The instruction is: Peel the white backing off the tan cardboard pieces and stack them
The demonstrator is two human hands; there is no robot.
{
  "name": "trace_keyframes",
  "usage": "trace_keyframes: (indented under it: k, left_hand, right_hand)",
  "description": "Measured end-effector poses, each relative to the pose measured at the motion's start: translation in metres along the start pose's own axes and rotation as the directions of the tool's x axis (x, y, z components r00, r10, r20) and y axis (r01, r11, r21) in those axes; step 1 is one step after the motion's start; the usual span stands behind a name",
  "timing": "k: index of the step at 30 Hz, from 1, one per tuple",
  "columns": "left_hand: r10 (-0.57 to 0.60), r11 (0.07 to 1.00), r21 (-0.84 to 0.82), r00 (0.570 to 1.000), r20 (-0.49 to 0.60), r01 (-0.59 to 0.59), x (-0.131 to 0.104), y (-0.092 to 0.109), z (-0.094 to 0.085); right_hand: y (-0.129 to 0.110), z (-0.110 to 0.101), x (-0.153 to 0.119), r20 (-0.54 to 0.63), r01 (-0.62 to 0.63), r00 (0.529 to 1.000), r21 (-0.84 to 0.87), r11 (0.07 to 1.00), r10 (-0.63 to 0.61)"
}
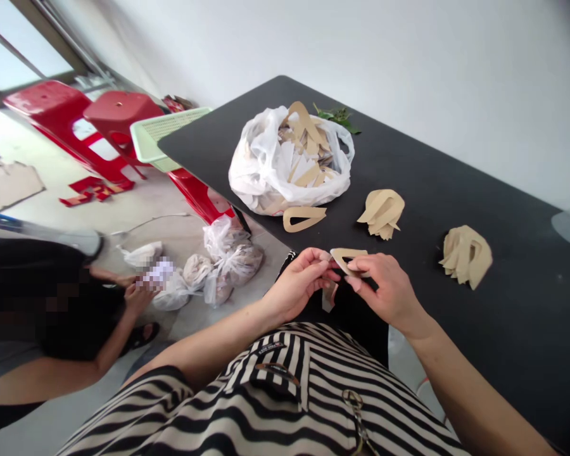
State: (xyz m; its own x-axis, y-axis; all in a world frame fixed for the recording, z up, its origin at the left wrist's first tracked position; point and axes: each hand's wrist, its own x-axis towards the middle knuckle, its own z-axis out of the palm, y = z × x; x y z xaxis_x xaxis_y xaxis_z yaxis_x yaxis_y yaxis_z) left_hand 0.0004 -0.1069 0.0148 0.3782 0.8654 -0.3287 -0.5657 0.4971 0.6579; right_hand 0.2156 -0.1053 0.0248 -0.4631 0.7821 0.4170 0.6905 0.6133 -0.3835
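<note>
Head view: right grip [361, 273] pinched on tan looped cutout [346, 258], left grip [327, 266] nearly closed at its tip, beside black bench [422, 183].

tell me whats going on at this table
The right hand holds a tan loop, the left hand close at its tip, beside a black table. There, an open white bag holds similar pieces, with a loose loop near it and two small piles to the right. Another person is by some plastic bags on the floor.
</note>
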Motion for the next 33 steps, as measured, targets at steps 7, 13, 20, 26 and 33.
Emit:
trace_keyframes:
  k: [7,13,20,26,33]
  left_hand:
    - [0.316,0.926,0.212,0.948,0.014,-0.312,0.032,0.014,0.011]
    - [-0.123,0.987,-0.061,0.942,0.313,0.150,0.046,0.014,0.037]
    - [-0.259,0.908,-0.226,0.896,0.360,0.353,0.050,0.001,0.045]
    - [-0.298,0.835,-0.309,0.846,0.441,0.455,0.057,-0.007,0.045]
    - [-0.373,0.864,-0.218,0.867,0.330,0.455,0.059,-0.013,0.050]
  right_hand:
    - [0.005,-0.032,0.011,-0.206,-0.397,0.840,0.398,0.827,0.502]
    - [0.005,-0.027,0.021,-0.125,-0.457,0.755,0.603,0.654,0.643]
    - [0.011,-0.029,0.016,-0.235,-0.395,0.861,0.252,0.884,0.452]
    - [0.014,-0.037,0.013,-0.229,-0.312,0.939,-0.248,0.917,0.257]
    - [0.019,-0.035,0.007,-0.217,-0.203,0.966,-0.310,0.929,0.139]
